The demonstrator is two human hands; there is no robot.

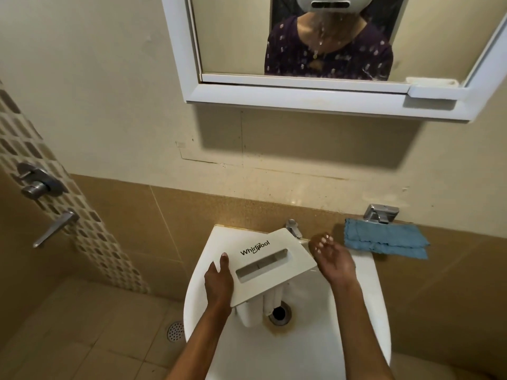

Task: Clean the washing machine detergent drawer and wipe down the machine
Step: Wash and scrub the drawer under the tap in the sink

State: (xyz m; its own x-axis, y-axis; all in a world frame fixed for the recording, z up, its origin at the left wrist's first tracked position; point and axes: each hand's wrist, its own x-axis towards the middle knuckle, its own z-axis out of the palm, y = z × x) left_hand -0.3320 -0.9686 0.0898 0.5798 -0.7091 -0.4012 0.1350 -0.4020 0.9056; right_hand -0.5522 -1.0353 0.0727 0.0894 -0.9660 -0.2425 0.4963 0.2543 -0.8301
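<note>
The white detergent drawer (270, 263), its front panel marked Whirlpool, is held over the white sink (367, 294) with the panel facing up. My left hand (218, 281) grips the panel's left edge, thumb on top. Its compartments hang below, close to the drain (279, 314). My right hand (330, 257) hovers just right of the drawer, below the tap (293, 227), fingers loosely curled and holding nothing. A folded blue cloth (384, 239) lies on the ledge to the right of the sink.
A chrome fitting (380, 212) sits on the wall above the cloth. A mirror cabinet (315, 50) hangs overhead. Shower valves (35, 182) and a lever (55, 229) are on the left wall, with a floor drain (175, 331) beside the sink.
</note>
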